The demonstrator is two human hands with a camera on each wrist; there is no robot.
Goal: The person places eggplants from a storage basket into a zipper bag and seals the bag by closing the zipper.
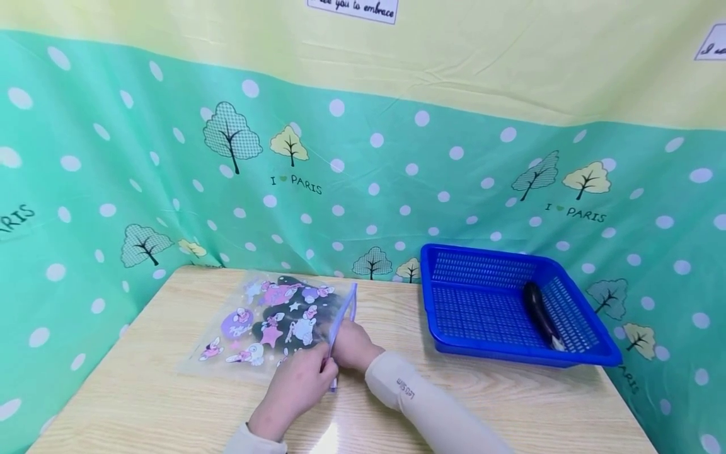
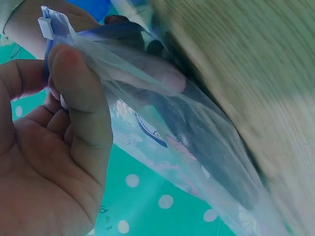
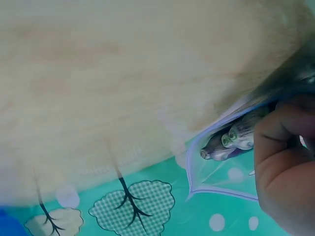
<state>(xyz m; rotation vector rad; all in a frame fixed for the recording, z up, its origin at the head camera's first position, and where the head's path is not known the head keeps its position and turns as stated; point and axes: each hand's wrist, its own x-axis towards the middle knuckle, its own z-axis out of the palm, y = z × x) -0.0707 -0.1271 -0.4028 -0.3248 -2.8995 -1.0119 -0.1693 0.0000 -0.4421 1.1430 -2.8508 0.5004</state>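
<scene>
A clear slider zip bag (image 1: 235, 356) printed with cartoon figures lies on the table, with dark eggplants (image 3: 241, 132) inside, their stem ends toward the mouth. My left hand (image 1: 300, 381) pinches the near edge of the bag's purple-trimmed mouth between thumb and fingers, close to the white slider (image 2: 46, 28). Through that mouth reaches my right hand (image 1: 354, 347), its fingers inside among the eggplants. One of its fingers shows through the film in the left wrist view. I cannot tell whether the right hand grips an eggplant.
To the right on the wooden table (image 1: 386, 309) stands a blue plastic basket (image 1: 431, 296). A single eggplant (image 1: 541, 315) leans along its right side. A green and yellow printed cloth (image 1: 397, 189) hangs behind and beside the table.
</scene>
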